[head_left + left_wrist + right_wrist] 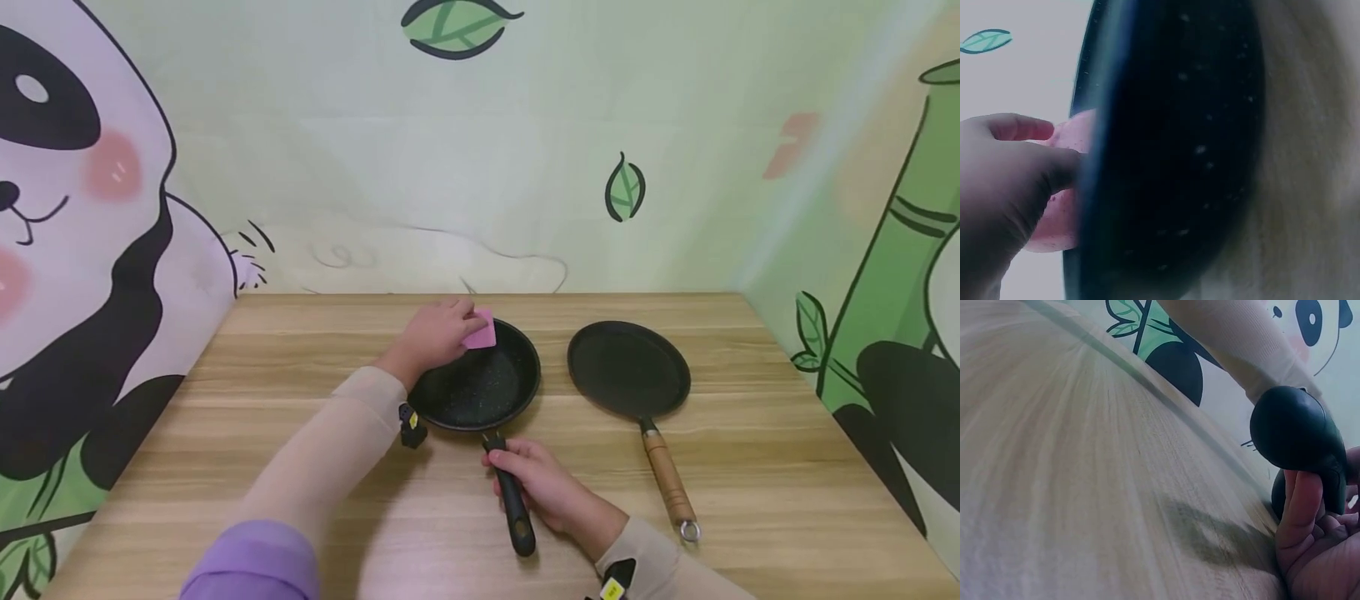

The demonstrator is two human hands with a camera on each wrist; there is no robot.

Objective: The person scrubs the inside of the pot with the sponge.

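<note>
A deep black frying pan (pixel 480 392) with pale specks stands left of the table's middle. My right hand (pixel 551 487) grips its black handle (pixel 516 512), thumb laid along the top; in the right wrist view the fingers curl round that handle (pixel 1288 428). Over the pan's far left rim, my left hand (pixel 438 333) pinches a pink sponge (pixel 482 330) against the inner wall. The left wrist view has the sponge (pixel 1054 231) between thumb and fingers, partly hidden behind the pan's side (pixel 1179 150).
A flat black crepe pan (pixel 628 367) with a wooden handle (pixel 667 475) lies to the right, its handle toward me. The wood-grain table (pixel 757 467) ends at a back wall (pixel 337 167) with painted leaves; panda pictures cover both side walls.
</note>
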